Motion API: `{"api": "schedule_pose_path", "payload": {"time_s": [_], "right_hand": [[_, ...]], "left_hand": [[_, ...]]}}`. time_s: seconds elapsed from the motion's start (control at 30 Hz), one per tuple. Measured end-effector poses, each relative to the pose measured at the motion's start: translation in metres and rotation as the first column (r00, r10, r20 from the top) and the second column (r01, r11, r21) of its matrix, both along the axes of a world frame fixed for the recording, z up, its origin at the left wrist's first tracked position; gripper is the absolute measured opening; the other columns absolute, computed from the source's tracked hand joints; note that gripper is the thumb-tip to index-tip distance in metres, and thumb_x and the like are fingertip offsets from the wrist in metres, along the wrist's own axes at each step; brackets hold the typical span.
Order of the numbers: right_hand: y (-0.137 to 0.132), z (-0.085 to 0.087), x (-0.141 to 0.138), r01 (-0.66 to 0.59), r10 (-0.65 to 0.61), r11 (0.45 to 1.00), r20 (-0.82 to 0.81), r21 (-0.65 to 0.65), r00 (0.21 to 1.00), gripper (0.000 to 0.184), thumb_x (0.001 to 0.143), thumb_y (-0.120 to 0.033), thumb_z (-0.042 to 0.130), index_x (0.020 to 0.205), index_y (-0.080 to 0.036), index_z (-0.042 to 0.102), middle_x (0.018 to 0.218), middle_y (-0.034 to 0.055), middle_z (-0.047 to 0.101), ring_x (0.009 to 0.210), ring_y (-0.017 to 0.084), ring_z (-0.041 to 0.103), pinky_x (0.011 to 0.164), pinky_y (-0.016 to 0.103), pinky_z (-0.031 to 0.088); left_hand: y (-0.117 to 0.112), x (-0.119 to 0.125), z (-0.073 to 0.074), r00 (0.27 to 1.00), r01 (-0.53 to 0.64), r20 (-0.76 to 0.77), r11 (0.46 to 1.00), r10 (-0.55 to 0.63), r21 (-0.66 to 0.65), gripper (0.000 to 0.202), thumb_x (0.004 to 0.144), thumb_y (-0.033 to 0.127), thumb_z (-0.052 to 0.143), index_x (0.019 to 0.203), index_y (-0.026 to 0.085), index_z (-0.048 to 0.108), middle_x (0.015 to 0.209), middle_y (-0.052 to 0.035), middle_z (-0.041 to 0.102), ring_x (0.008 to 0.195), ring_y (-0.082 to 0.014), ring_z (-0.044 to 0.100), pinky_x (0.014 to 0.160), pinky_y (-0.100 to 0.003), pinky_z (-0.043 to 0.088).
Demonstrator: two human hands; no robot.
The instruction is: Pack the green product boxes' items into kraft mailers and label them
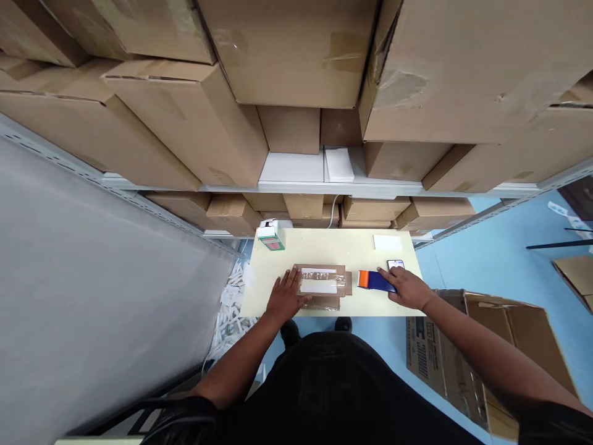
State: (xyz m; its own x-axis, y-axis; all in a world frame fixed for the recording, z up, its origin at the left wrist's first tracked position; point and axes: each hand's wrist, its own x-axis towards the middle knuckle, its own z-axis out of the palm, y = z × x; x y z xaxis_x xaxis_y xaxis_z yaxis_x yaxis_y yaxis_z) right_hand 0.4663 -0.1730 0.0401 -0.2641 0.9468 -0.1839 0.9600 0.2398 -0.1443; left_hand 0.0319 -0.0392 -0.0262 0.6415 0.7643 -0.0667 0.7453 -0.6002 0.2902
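Steadying step, likely: your left hand [284, 298], fingers spread, rests on the taped carton [319, 280] just rightward; right hand [408, 288] grips the blue-orange tool [377, 281]. Next probably calls for tool leftward.

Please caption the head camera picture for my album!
Left hand on a taped cardboard package, right hand holding a blue-and-orange tool.

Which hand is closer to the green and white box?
Left. The left hand touches the cardboard package, below the green and white box in the picture; the right hand is farther away, by the phone across the table.
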Motion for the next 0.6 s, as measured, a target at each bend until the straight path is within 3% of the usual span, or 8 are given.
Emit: {"api": "schedule_pose_path", "payload": {"time_s": [0.23, 0.3, 0.37, 0.43, 0.53, 0.6], "right_hand": [[0.041, -0.027, -0.038, 0.059, -0.069, 0.980, -0.043, -0.187, 0.997, 0.078, 0.085, -0.034, 0.062, 0.158, -0.016, 0.041, 0.120, 0.0176, 0.064, 0.107, 0.032, 0.061, 0.093, 0.042, 0.049], [0.051, -0.030, -0.043, 0.166, -0.204, 0.937, -0.096, -0.307, 0.974, 0.077, 0.083, -0.038, 0.064, 0.155, -0.018, 0.046, 0.126, 0.0173, 0.065, 0.112, 0.031, 0.063, 0.095, 0.040, 0.048], [0.055, -0.033, -0.047, 0.281, -0.365, 0.852, -0.115, -0.442, 0.924, 0.070, 0.082, -0.039, 0.065, 0.149, -0.020, 0.055, 0.125, 0.0152, 0.068, 0.111, 0.029, 0.066, 0.091, 0.036, 0.049], [0.051, -0.037, -0.052, 0.354, -0.467, 0.771, -0.093, -0.529, 0.879, 0.058, 0.079, -0.039, 0.067, 0.134, -0.019, 0.067, 0.114, 0.0136, 0.074, 0.101, 0.029, 0.070, 0.082, 0.034, 0.051], [0.026, -0.046, -0.062, 0.385, -0.510, 0.724, -0.067, -0.572, 0.858, 0.043, 0.076, -0.038, 0.069, 0.113, -0.016, 0.075, 0.099, 0.0126, 0.077, 0.089, 0.029, 0.072, 0.072, 0.031, 0.050], [0.002, -0.055, -0.067, 0.454, -0.609, 0.676, -0.093, -0.580, 0.788, 0.045, 0.081, -0.038, 0.065, 0.120, -0.017, 0.071, 0.103, 0.0120, 0.077, 0.090, 0.026, 0.072, 0.070, 0.029, 0.049]], "left_hand": [[0.000, 0.001, -0.002, 1.000, 0.008, 0.006, 1.000, -0.008, 0.002, 0.089, 0.097, 0.065, 0.047, 0.166, 0.017, 0.018, 0.170, -0.0149, 0.019, 0.153, -0.0361, 0.031, 0.121, -0.049, 0.030], [0.000, 0.001, -0.002, 1.000, 0.008, 0.010, 1.000, -0.008, -0.005, 0.090, 0.097, 0.065, 0.048, 0.166, 0.017, 0.017, 0.170, -0.0154, 0.019, 0.153, -0.0353, 0.032, 0.121, -0.048, 0.030], [0.000, 0.001, -0.003, 1.000, 0.007, 0.018, 1.000, -0.006, -0.016, 0.091, 0.097, 0.066, 0.049, 0.166, 0.017, 0.015, 0.170, -0.0164, 0.019, 0.153, -0.0352, 0.032, 0.121, -0.049, 0.031], [0.000, 0.000, -0.004, 0.999, 0.006, 0.035, 1.000, -0.005, -0.028, 0.093, 0.097, 0.065, 0.049, 0.166, 0.016, 0.014, 0.170, -0.0178, 0.018, 0.152, -0.0359, 0.033, 0.120, -0.050, 0.033], [0.001, -0.003, -0.007, 0.995, 0.027, 0.098, 0.999, -0.023, -0.045, 0.092, 0.098, 0.063, 0.050, 0.167, 0.016, 0.010, 0.171, -0.0189, 0.015, 0.153, -0.0362, 0.032, 0.119, -0.051, 0.035], [0.002, -0.005, -0.008, 0.986, 0.054, 0.164, 0.996, -0.043, -0.064, 0.087, 0.101, 0.057, 0.046, 0.167, 0.016, 0.007, 0.172, -0.0180, 0.011, 0.155, -0.0346, 0.028, 0.119, -0.050, 0.037]]}}
